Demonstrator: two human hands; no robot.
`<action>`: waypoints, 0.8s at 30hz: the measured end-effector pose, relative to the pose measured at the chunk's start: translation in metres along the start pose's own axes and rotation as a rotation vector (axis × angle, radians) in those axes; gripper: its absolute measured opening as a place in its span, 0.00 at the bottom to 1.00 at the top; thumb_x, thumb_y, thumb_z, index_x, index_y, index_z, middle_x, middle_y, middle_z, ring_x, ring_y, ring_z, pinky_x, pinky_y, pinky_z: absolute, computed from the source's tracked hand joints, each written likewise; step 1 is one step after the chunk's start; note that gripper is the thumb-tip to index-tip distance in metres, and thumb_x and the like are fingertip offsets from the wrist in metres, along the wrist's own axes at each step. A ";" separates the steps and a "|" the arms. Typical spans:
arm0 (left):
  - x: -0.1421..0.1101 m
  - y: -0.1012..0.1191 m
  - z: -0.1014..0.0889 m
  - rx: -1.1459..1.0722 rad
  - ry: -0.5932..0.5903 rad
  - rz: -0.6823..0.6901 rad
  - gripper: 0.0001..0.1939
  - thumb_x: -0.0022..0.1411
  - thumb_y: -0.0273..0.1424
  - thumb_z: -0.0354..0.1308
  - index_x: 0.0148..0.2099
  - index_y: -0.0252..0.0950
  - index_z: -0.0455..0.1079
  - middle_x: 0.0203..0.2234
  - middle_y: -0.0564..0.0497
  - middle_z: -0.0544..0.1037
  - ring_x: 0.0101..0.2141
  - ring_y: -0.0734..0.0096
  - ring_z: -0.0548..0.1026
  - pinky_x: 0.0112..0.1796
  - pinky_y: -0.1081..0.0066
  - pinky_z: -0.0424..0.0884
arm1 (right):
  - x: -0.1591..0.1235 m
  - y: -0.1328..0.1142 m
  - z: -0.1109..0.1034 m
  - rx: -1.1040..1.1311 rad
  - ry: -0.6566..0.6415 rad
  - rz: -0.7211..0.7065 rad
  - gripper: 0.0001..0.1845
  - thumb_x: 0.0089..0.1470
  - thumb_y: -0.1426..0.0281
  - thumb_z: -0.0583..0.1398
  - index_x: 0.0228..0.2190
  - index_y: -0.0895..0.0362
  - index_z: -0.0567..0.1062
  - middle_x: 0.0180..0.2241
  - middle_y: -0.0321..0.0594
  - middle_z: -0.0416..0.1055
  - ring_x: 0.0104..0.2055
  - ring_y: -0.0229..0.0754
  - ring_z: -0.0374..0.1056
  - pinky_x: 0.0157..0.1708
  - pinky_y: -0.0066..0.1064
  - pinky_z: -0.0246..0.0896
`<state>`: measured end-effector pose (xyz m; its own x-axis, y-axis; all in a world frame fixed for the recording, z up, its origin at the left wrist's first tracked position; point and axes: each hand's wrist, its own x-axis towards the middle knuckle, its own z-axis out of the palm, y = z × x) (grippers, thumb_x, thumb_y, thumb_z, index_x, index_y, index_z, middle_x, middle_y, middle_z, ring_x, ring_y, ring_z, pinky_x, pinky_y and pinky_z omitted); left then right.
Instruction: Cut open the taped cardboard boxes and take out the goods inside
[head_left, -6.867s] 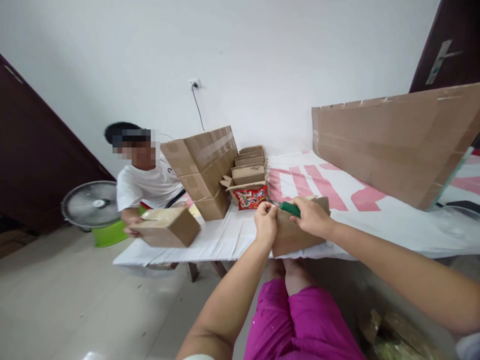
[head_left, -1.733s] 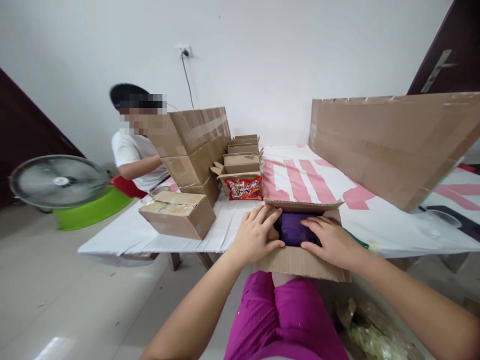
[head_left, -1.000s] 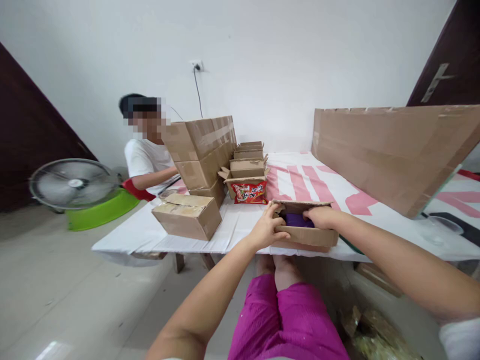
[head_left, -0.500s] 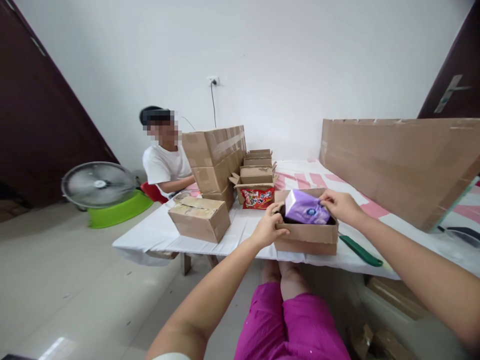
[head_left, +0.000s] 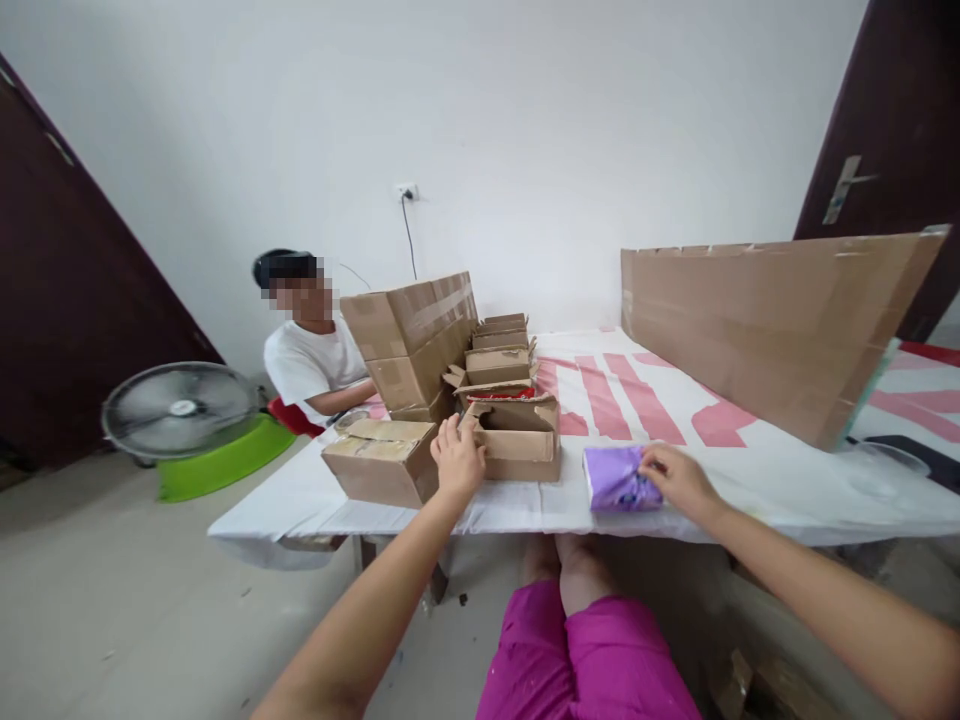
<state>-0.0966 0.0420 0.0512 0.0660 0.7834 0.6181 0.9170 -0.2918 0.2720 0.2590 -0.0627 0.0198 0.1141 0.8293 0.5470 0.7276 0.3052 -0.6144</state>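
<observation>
My left hand (head_left: 459, 455) is closed on the left end of an opened cardboard box (head_left: 521, 452) standing near the table's front edge. The inside of this box looks dark, and its bottom is hidden. To the right, my right hand (head_left: 681, 482) pinches the right end of a purple soft pack (head_left: 616, 478), which looks like a tissue pack. The pack is just above or on the white cloth; I cannot tell which. Behind the opened box, a strip of a red packet (head_left: 501, 394) shows in front of a row of open boxes (head_left: 499, 358).
A taped carton (head_left: 382, 462) sits left of my left hand. Beyond it rise stacked cartons (head_left: 405, 335), with a seated person (head_left: 311, 365) behind. A large cardboard panel (head_left: 757, 325) stands at the right. A fan (head_left: 182, 410) is on the floor at left.
The purple pack came out of the box and moved right in my right hand. My left hand shifted the box left, in front of the red packet. The green-handled tool no longer shows.
</observation>
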 end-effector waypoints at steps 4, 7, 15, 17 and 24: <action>-0.052 0.044 0.015 -0.164 -0.017 0.473 0.17 0.60 0.23 0.49 0.50 0.37 0.69 0.51 0.39 0.71 0.53 0.53 0.67 0.53 0.52 0.60 | -0.025 0.015 0.025 -0.022 0.004 0.001 0.07 0.47 0.63 0.57 0.27 0.53 0.72 0.35 0.44 0.74 0.42 0.50 0.70 0.45 0.42 0.64; -0.083 0.079 0.031 -0.374 -0.338 0.531 0.17 0.62 0.29 0.50 0.53 0.36 0.66 0.47 0.41 0.73 0.48 0.58 0.70 0.50 0.59 0.66 | -0.034 0.026 0.026 -0.063 0.075 0.077 0.20 0.47 0.57 0.57 0.39 0.57 0.71 0.43 0.52 0.72 0.46 0.53 0.68 0.46 0.44 0.63; -0.069 0.143 0.070 -0.606 -0.632 0.053 0.20 0.60 0.32 0.54 0.54 0.33 0.64 0.47 0.40 0.76 0.47 0.59 0.75 0.49 0.64 0.69 | -0.040 0.016 0.026 -0.075 0.105 0.177 0.19 0.51 0.54 0.53 0.30 0.55 0.75 0.31 0.49 0.76 0.39 0.55 0.70 0.46 0.46 0.61; -0.045 0.158 0.069 -0.612 -0.548 0.065 0.23 0.60 0.30 0.54 0.58 0.33 0.60 0.51 0.39 0.73 0.51 0.57 0.72 0.52 0.62 0.66 | -0.016 0.008 0.019 -0.019 0.164 0.165 0.19 0.52 0.55 0.53 0.32 0.55 0.75 0.34 0.49 0.76 0.42 0.54 0.69 0.49 0.46 0.59; 0.065 0.218 0.048 -0.620 -0.308 0.074 0.31 0.61 0.27 0.52 0.64 0.33 0.49 0.59 0.36 0.64 0.60 0.53 0.62 0.58 0.54 0.58 | 0.105 -0.005 -0.016 0.309 0.369 0.251 0.19 0.45 0.56 0.59 0.38 0.54 0.72 0.42 0.45 0.75 0.46 0.49 0.68 0.49 0.42 0.60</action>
<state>0.1264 0.0552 0.1155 0.3126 0.8424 0.4390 0.5175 -0.5386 0.6649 0.2785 0.0150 0.0892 0.5288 0.6922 0.4912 0.4214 0.2882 -0.8599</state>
